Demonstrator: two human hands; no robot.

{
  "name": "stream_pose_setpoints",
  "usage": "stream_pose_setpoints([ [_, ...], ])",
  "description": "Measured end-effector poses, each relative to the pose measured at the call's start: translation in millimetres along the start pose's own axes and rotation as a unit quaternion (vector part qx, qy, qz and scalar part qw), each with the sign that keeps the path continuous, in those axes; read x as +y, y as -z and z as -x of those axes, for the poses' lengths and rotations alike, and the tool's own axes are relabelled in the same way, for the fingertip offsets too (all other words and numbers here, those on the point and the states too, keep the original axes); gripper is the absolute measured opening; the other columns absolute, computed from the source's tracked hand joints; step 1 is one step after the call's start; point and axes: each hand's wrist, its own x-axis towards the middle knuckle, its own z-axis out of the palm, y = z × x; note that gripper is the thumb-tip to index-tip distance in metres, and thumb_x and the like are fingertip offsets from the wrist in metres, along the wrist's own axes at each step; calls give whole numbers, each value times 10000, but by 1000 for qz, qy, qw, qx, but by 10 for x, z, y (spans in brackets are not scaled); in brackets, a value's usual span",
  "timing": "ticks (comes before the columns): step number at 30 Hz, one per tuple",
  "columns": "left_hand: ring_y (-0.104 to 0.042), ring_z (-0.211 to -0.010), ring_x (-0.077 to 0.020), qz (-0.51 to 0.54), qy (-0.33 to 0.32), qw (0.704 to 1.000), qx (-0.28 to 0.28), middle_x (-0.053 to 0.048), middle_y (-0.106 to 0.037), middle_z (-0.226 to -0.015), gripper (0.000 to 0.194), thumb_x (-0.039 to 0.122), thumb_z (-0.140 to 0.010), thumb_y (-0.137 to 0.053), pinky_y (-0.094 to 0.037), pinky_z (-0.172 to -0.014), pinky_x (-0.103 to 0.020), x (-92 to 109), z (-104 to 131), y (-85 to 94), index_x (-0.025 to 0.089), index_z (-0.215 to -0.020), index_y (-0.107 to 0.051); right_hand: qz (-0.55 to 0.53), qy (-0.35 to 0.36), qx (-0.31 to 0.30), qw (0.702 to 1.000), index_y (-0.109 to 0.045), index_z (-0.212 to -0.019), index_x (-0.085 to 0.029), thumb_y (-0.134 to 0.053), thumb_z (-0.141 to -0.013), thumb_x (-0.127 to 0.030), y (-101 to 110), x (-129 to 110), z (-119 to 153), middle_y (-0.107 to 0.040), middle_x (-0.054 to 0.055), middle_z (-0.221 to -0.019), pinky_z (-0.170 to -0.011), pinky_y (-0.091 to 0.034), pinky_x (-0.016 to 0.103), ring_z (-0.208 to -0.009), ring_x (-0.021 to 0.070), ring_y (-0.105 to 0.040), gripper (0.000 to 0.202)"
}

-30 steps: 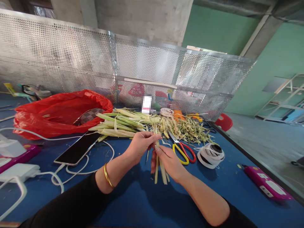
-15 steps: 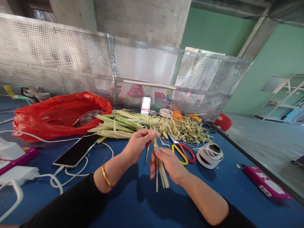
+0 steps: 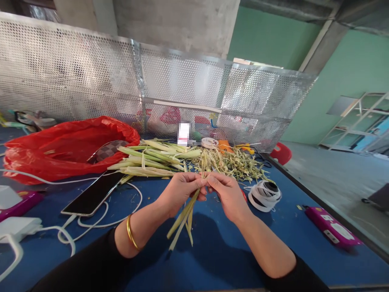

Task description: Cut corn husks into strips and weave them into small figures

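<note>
Several pale green corn husk strips [image 3: 184,219] hang in a thin bundle between my hands, fanned out toward me at their loose ends. My left hand [image 3: 180,192] pinches the bundle near its top. Right beside it, my right hand [image 3: 226,192] pinches the same top end, thumbs nearly touching. Exactly what the fingertips grip is partly hidden. Behind the hands lie whole corn husks [image 3: 152,156] and a heap of shredded, dried husk pieces [image 3: 237,162]. Scissors are mostly covered by my right hand; a bit of their red handle [image 3: 244,195] shows.
A roll of white ribbon [image 3: 265,196] stands right of my hands, with a purple power strip [image 3: 332,227] farther right. To the left are a red plastic bag [image 3: 60,150], a phone [image 3: 94,194] and white cables. A perforated metal screen [image 3: 182,77] borders the table's back.
The bundle's loose ends have swung from lower right to lower left. My right hand has moved up beside my left at the top, now covering most of the scissors.
</note>
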Motion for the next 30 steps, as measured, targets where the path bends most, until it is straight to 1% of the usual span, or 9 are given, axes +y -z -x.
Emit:
stream_pose_setpoints([
  [4,-549,-465,-83,8,53,998,-22,-9,-607,-584,240,336,-705,-743,-449,-522,-219,-51,13,-24,106,-676,-678,-72,-24,-41,996,-733,-839,-176,-680,-770,-367,11,-14,-9,-565,-2,-618,-571,-387,282,-569,122,-448,210],
  [8,-525,-451,-72,22,77,996,-26,-2,-603,-581,250,347,-683,-762,-435,-502,-216,-63,22,-41,108,-703,-694,-69,-20,-34,997,-675,-655,-166,-696,-750,-344,19,-44,-16,-564,-1,-614,-561,-365,283,-564,116,-414,203],
  [13,-518,-461,-70,15,65,998,-20,6,-589,-585,277,381,-683,-752,-427,-507,-215,-24,26,-59,114,-676,-679,-80,-10,-8,997,-627,-573,-170,-705,-735,-319,11,-21,-16,-544,-18,-587,-571,-348,265,-572,103,-431,233],
  [18,-496,-478,-69,-2,36,999,-28,3,-568,-550,256,354,-685,-743,-406,-519,-205,-4,31,-82,105,-681,-682,-80,-18,-21,996,-693,-711,-167,-695,-757,-339,17,-18,-12,-512,-25,-556,-565,-371,264,-558,109,-450,178],
  [20,-533,-524,-85,15,19,1000,-14,-16,-600,-583,245,346,-697,-733,-431,-559,-211,-13,29,-88,108,-685,-676,-93,-23,-26,995,-687,-775,-170,-682,-768,-389,20,-23,-18,-521,-22,-584,-579,-401,271,-570,117,-466,220],
  [23,-581,-584,-108,69,-7,997,38,-28,-639,-642,226,338,-705,-730,-468,-606,-224,-22,17,-76,123,-709,-659,-80,-39,-54,995,-664,-841,-176,-657,-780,-462,2,-1,-22,-586,-7,-679,-660,-451,288,-637,130,-534,293],
  [26,-581,-582,-99,110,-35,989,93,-14,-643,-667,187,317,-753,-693,-478,-596,-214,-8,-4,-40,138,-736,-642,-17,-68,-139,988,-655,-796,-162,-630,-786,-510,-71,77,14,-640,11,-729,-748,-463,296,-704,143,-589,349],
  [28,-601,-629,-94,126,-43,984,117,-18,-651,-697,154,283,-789,-661,-490,-640,-199,7,-20,-13,137,-746,-639,4,-98,-181,979,-634,-758,-156,-616,-783,-534,-147,146,61,-650,19,-691,-709,-474,294,-679,156,-618,379],
  [30,-625,-697,-97,148,-34,979,133,-31,-657,-725,130,234,-811,-639,-500,-711,-192,19,-37,11,129,-735,-634,-2,-143,-184,972,-612,-764,-158,-606,-770,-559,-224,207,113,-650,21,-654,-613,-479,286,-599,164,-635,400],
])
